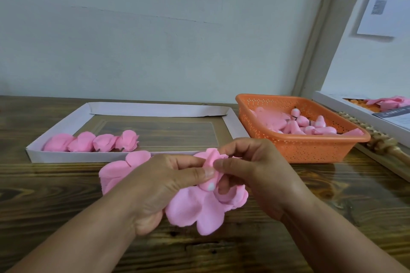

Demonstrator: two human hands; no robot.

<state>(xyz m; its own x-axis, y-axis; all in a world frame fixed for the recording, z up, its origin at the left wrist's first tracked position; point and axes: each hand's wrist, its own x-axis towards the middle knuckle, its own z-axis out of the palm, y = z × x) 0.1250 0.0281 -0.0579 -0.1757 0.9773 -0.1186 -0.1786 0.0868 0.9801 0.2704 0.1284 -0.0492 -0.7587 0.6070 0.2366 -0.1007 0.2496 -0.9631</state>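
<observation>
Left thumb (pixel 200 173) and curled fingers clamp the foam bud (pixel 210 158) at its lower end, white tip showing just under the thumb. Right fingertips (pixel 223 163) pinch the bud's upper part from the right, pressing a petal against it by the look of it. So both hands are closed on the work: left hand (pixel 159 186) grips bud plus petal sheet, right hand (pixel 255 170) pinches the bud. Petal sheet (pixel 199 213) hangs loose below both hands, just above the table (pixel 66 210), near centre

Handling, my read: featherweight and soft. The thin petals crease easily and will tear if yanked, no slip problem. The bud looks compressible, so hold it low on the body rather than at the top, light pinch only. Take petals near the middle, not by the lobes, or they fold over

Outward: loose petal stack (pixel 117 170) lies on the table, partly under the left hand on its far-left side. White tray (pixel 88 157) sits just beyond, far left, with a row of finished flowers (pixel 93 142) at its left end. Orange basket (pixel 310 150) far right holds spare buds (pixel 310 127) and some petals. Wooden tool (pixel 383 148) lies right of the basket, can't tell what it is
</observation>
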